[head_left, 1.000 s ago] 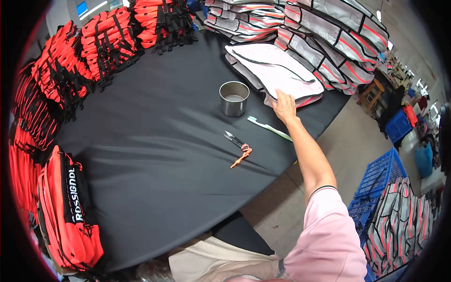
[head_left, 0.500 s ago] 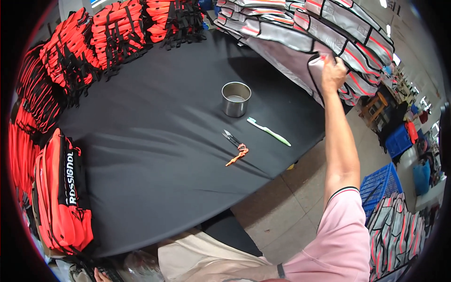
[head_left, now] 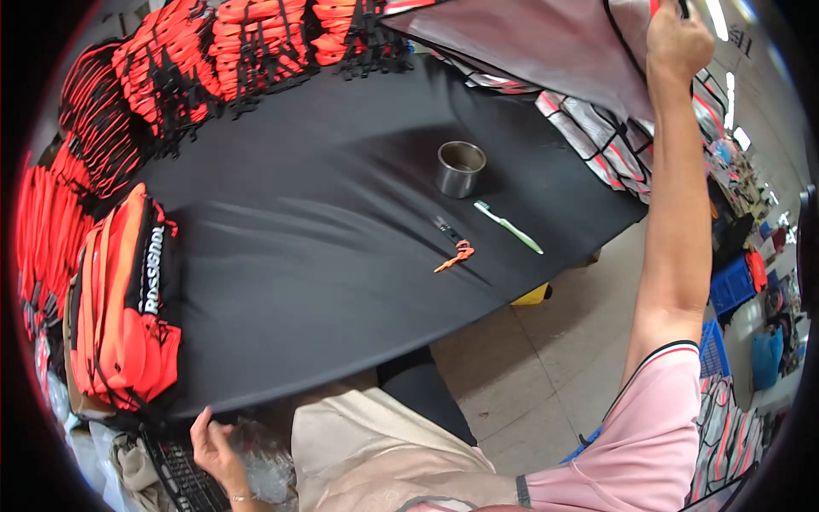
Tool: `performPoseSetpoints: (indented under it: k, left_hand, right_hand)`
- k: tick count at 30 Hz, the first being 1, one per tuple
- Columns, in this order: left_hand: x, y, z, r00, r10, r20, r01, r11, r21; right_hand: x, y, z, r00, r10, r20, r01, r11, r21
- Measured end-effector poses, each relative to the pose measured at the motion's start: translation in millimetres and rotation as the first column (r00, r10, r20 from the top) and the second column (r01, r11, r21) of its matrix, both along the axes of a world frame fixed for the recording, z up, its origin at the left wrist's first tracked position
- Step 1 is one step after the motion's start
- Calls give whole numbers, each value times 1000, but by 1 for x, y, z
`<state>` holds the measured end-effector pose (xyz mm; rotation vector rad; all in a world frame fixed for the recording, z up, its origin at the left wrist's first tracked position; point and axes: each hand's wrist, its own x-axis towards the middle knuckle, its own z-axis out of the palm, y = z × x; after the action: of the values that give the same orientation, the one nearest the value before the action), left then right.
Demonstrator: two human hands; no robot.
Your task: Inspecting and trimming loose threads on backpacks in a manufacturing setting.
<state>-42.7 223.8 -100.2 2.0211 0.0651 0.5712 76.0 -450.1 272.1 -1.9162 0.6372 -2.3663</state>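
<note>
At the far right, my right hand [head_left: 680, 41] is raised and closed on the edge of a grey fabric panel [head_left: 546, 51] with black binding. The panel is stretched up above a stack of similar grey pieces with red trim [head_left: 589, 141]. Low at the left, my left hand [head_left: 217, 452] is held just off the table's near edge, its fingers apart and holding nothing. On the black-covered table [head_left: 316, 247] are a metal cup [head_left: 461, 171], a green and white toothbrush [head_left: 512, 229], and small thread snips [head_left: 448, 229] with an orange cord [head_left: 455, 256].
A red and black bag [head_left: 124, 316] stands at the table's left edge. Piles of red pieces with black straps [head_left: 260, 51] line the far and left sides. Beyond the right edge are a blue crate [head_left: 713, 350] and more grey pieces [head_left: 725, 435]. Clear plastic [head_left: 264, 461] lies below the near edge.
My right hand has moved up and right, lifting the grey panel off the stack. My left hand has risen further into view at the lower left. The whole view has shifted slightly.
</note>
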Motion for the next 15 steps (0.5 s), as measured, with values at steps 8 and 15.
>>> performPoseSetpoints:
  k: [8, 15]
  left_hand:
    - [96, -71, 56, 877, -476, -63, 221, 516, -828]
    - [174, 22, 12, 504, -794, 339, 381, -148, -913]
  right_hand:
    - [16, 120, 7, 736, 668, -111, -662, 676, -323]
    - [54, 212, -44, 228, 933, -279, -968, 186, -169]
